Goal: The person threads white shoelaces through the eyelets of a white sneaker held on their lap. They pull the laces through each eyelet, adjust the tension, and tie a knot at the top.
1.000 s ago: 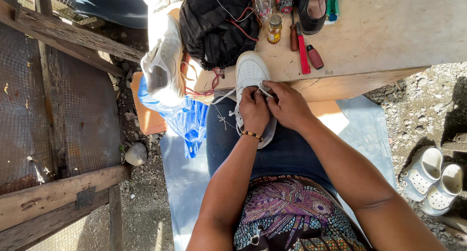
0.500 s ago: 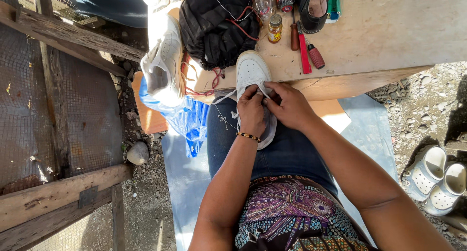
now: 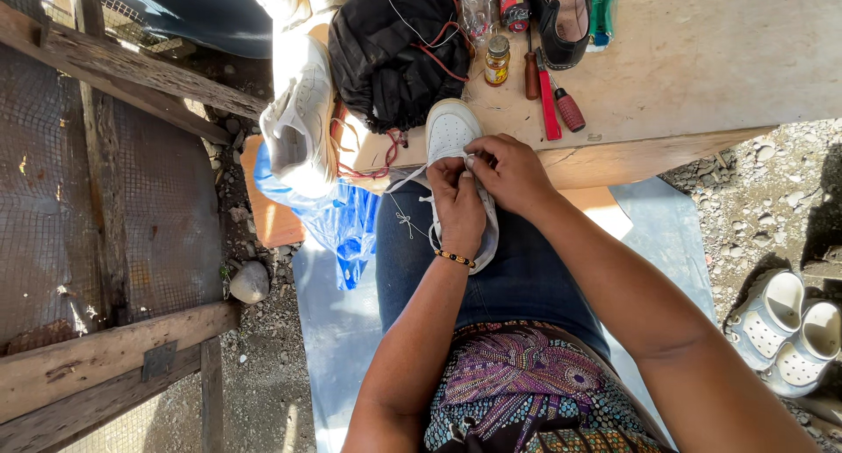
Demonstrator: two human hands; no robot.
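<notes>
At the near edge of the wooden surface (image 3: 702, 67), a white sneaker (image 3: 449, 133) is held over the lap, the left hand (image 3: 458, 209) and right hand (image 3: 513, 174) both pinched on its white lace (image 3: 405, 179).

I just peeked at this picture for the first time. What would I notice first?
Both hands meet in the middle on a white sneaker that lies on the person's lap against the wooden table: the left hand and the right hand pinch its lace. A second white sneaker sits to the left, beside a black jacket.
</notes>
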